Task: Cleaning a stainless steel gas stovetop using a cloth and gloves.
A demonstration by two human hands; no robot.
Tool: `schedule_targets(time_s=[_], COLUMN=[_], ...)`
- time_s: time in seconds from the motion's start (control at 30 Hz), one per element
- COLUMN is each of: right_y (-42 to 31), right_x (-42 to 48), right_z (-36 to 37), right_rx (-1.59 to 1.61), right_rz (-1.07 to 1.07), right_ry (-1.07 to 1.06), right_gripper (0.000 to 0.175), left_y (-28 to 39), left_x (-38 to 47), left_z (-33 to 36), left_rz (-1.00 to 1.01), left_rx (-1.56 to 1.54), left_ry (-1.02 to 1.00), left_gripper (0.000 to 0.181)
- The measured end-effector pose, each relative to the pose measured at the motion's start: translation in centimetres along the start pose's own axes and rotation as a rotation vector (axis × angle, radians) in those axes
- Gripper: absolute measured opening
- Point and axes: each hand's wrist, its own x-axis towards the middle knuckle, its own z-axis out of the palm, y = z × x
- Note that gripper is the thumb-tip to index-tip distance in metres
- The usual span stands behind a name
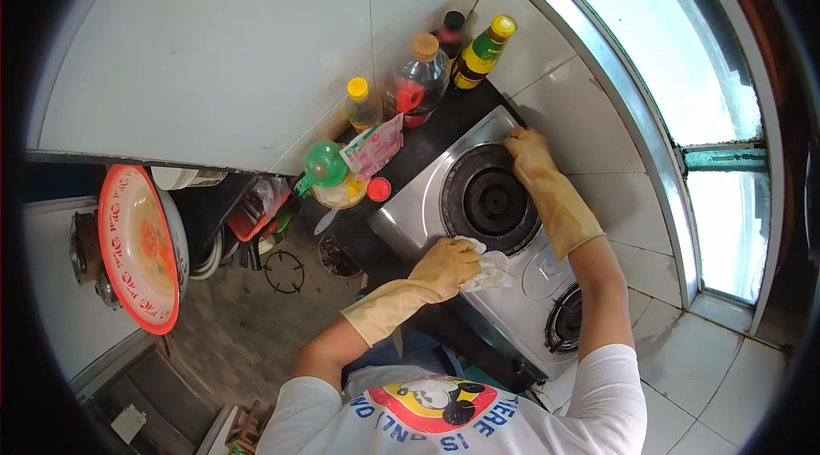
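Observation:
A two-burner stainless steel gas stove [416, 192] lies before me on a black counter. My left hand [451, 261], in a yellow rubber glove, is closed around a crumpled white cloth or paper wipe [490, 270] on the stove top, beside the near edge of the large burner [492, 198]. At the stove's far right corner, my right hand [525, 141], gloved the same way, rests with curled fingers on the steel rim. Its fingertips are partly hidden, so I cannot tell whether it grips the edge. The smaller burner [567, 320] with its pan support sits at lower right.
Along the back wall stand a large sauce bottle [419, 80], a green-labelled bottle [483, 54] and a yellow-capped bottle [363, 102]. A green lid [327, 163] and a red cap [378, 189] are left of the stove. A pan support [284, 272] lies on the floor; an enamel basin [141, 250] leans at left.

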Motion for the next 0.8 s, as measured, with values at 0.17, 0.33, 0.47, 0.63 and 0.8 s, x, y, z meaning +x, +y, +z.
schedule_targets(time_s=[0.17, 0.33, 0.47, 0.63, 0.8], right_y=[0.7, -0.8, -0.4, 1.0, 0.2], right_x=[-0.1, 0.2, 0.6, 0.4, 1.1], right_z=[0.6, 0.1, 0.2, 0.8, 0.7], right_rx=[0.039, 0.296, -0.006, 0.896, -0.027], right_rz=[-0.136, 0.141, -0.229, 0.531, -0.274], right_ry=[0.002, -0.019, 0.027, 0.046, 0.039], right_gripper=[0.024, 0.025, 0.022, 0.021, 0.026], left_y=[0.3, 0.0, -0.5, -0.5, -0.8], left_x=[0.1, -0.3, -0.3, -0.4, -0.4], left_z=[-0.1, 0.0, 0.7, 1.0, 0.9], left_rz=[0.004, -0.008, -0.009, -0.001, 0.002], left_rx=[0.010, 0.025, 0.017, 0.004, -0.021], left_ry=[-0.012, -0.004, -0.099, -0.051, -0.047], left_gripper=[0.017, 0.020, 0.038, 0.037, 0.037])
